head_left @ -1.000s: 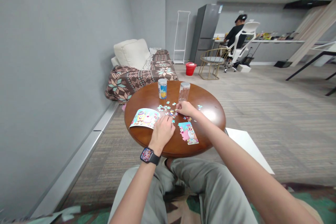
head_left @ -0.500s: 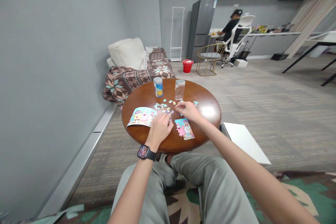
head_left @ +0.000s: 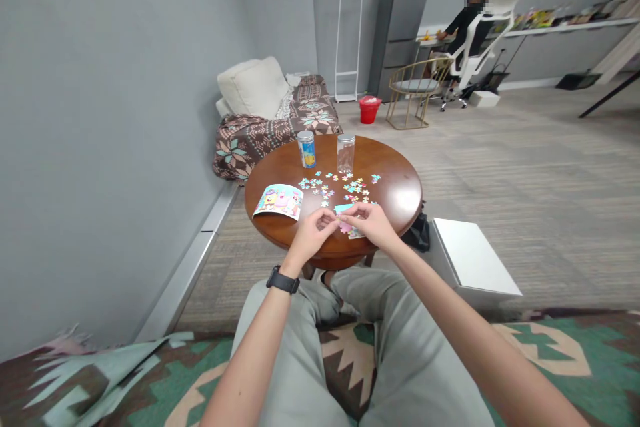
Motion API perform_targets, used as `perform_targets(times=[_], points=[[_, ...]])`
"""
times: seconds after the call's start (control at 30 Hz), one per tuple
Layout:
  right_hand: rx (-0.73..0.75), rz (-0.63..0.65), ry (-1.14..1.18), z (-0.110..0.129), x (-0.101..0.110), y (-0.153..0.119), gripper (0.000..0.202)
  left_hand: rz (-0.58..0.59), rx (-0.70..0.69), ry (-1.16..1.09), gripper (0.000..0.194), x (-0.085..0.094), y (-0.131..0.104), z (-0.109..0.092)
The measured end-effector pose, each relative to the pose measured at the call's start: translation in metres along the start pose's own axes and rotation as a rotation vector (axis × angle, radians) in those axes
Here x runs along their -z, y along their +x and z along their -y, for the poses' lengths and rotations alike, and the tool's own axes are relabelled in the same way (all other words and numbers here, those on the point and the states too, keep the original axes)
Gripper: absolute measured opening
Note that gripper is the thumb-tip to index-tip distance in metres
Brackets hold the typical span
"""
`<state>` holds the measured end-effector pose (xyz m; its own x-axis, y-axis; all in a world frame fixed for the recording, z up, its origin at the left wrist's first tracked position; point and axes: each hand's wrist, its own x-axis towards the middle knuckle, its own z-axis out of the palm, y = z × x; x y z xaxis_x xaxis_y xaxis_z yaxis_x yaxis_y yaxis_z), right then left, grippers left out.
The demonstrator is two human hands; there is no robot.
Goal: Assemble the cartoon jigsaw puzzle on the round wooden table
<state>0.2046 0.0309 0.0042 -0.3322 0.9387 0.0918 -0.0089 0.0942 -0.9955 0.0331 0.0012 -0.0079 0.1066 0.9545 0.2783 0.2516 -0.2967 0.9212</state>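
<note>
My left hand (head_left: pixel 314 230) and my right hand (head_left: pixel 373 221) meet over the near part of the round wooden table, fingertips pinched together. A small puzzle piece shows faintly between them, mostly covered by the fingers. Just under my right hand lies a joined part of the jigsaw puzzle (head_left: pixel 345 228), pink and blue, partly hidden. Several loose puzzle pieces (head_left: pixel 355 187) are scattered beyond my hands. To the left, a curved picture sheet (head_left: pixel 279 201) with cartoon figures lies on the tabletop.
A jar with a blue and yellow label (head_left: pixel 307 151) and a clear jar (head_left: pixel 345 155) stand on the far side of the wooden table (head_left: pixel 270 167). A white box (head_left: pixel 475 253) sits on the floor at right. Farther back, a person (head_left: pixel 465 23) sits by a counter.
My right hand has come back from the loose pieces toward me, and my left hand has moved right to meet it. The view has tilted down and turned slightly left.
</note>
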Motion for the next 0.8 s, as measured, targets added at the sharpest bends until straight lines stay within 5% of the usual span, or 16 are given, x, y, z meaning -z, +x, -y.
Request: perform_targets(times=[0.2,0.43,0.8], points=[[0.101,0.126,-0.272,0.001,0.019,0.006,0.034,0.078,0.079,-0.066,0.031,0.004,0.001,0.0],[0.14,-0.157,-0.365,-0.019,0.052,0.016,0.028,0.153,0.014,0.189,0.023,0.005,-0.002,-0.011],[0.138,-0.232,-0.462,-0.025,0.048,0.015,0.028,0.131,-0.058,0.319,0.015,0.002,-0.003,-0.009]])
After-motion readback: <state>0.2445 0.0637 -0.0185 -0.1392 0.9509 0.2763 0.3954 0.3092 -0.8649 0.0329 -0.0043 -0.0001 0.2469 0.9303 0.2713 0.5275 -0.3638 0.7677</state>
